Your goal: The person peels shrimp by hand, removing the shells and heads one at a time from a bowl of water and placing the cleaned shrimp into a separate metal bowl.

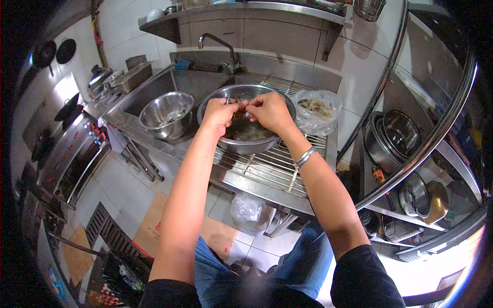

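Note:
My left hand (222, 112) and my right hand (271, 110) meet over a large steel bowl (246, 148) that holds murky liquid. Fingers of both are pinched together around something small, partly pale, which I cannot make out. On my right wrist sits a silver bangle (306, 156). To the left of the large bowl stands a smaller steel bowl (177, 131) with some pale and greenish bits at its bottom. A clear plastic bag (328, 123) lies to the right, with a heap of greyish-brown pieces (316, 107) on it.
The large bowl rests on a slatted metal rack (272, 172) beside a sink (146, 95) with a tap (232, 59). Overhead runs a steel shelf (287, 7). Pots (380, 141) fill a rack on the right. Flattened cardboard (215, 233) covers some floor below.

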Demonstrator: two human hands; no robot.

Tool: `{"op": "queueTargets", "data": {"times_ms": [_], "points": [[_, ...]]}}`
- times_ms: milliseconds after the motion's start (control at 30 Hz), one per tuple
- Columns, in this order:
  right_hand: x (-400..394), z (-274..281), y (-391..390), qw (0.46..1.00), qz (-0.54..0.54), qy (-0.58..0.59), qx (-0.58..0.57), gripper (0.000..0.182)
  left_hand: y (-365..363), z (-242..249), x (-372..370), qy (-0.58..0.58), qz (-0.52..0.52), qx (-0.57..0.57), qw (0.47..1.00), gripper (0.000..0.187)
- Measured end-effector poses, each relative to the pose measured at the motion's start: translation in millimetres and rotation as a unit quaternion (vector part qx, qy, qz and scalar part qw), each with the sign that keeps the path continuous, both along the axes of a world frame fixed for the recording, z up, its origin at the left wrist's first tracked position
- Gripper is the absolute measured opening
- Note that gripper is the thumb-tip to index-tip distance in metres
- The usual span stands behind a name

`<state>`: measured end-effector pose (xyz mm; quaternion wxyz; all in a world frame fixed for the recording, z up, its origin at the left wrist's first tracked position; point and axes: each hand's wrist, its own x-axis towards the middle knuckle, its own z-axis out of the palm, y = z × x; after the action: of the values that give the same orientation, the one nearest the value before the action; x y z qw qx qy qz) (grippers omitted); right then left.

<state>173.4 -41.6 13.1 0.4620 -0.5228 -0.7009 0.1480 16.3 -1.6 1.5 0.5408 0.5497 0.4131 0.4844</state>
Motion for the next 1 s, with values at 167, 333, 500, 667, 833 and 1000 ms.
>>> {"op": "queueTargets", "data": {"times_ms": [167,333,500,667,833,1000], "points": [[-2,4,-4,0.999,-0.025,0.002,-0.031,0.020,-5,3,-3,0.009,-0.028,0.001,1.000,0.009],[3,-7,10,0.998,-0.054,-0.035,0.013,0.024,0,2,-5,-0.011,-0.053,-0.018,0.998,0.008],[10,-10,17,0.948,0.079,0.244,-0.189,0.030,3,4,-6,-0.045,-0.108,-0.035,0.993,0.014],[8,-7,14,0.951,0.041,0.251,-0.176,0.020,6,0,-5,-0.071,-0.107,-0.039,0.991,0.017],[13,-5,13,0.958,-0.024,0.271,-0.096,0.016,4,1,-3,-0.108,-0.044,-0.021,0.993,0.016],[11,-9,17,0.939,0.051,0.333,-0.061,0.013,0,2,-1,-0.083,-0.022,-0.016,0.996,0.014]]}}
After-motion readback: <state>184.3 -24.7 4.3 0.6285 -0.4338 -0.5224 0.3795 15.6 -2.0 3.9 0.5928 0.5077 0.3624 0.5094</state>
